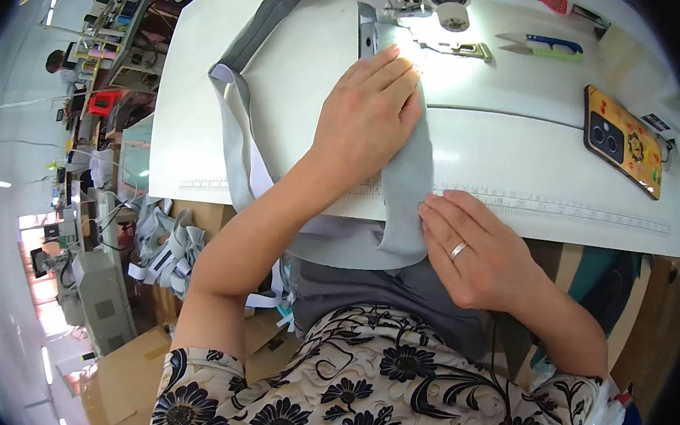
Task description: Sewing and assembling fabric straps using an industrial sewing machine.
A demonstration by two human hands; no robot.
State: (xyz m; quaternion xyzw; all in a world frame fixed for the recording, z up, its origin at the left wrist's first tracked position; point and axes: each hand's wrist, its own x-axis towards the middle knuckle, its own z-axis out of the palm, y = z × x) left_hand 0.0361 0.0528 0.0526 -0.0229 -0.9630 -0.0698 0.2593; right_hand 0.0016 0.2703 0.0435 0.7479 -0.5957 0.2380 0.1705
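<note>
My left hand [368,115] lies over the grey fabric strip [407,174], fingers extended and flat just below the sewing machine head [452,9]. My right hand [469,251] has its fingers stretched out at the strip's right edge near the table's front, a ring on one finger; its thumb is hidden. The strip hangs over the front edge and loops up the left side, where a lilac inner face [257,166] shows. A metal plate [367,35] stands beside my left fingertips, and a small metal attachment [456,50] lies to their right.
The white table [537,148] carries a printed ruler, a phone [621,143], two snips [553,45] and a red-handled tool [552,1]. Fabric scraps [170,243] hang at the lower left, above cardboard [119,379]. A cluttered bench [109,50] stands at the far left.
</note>
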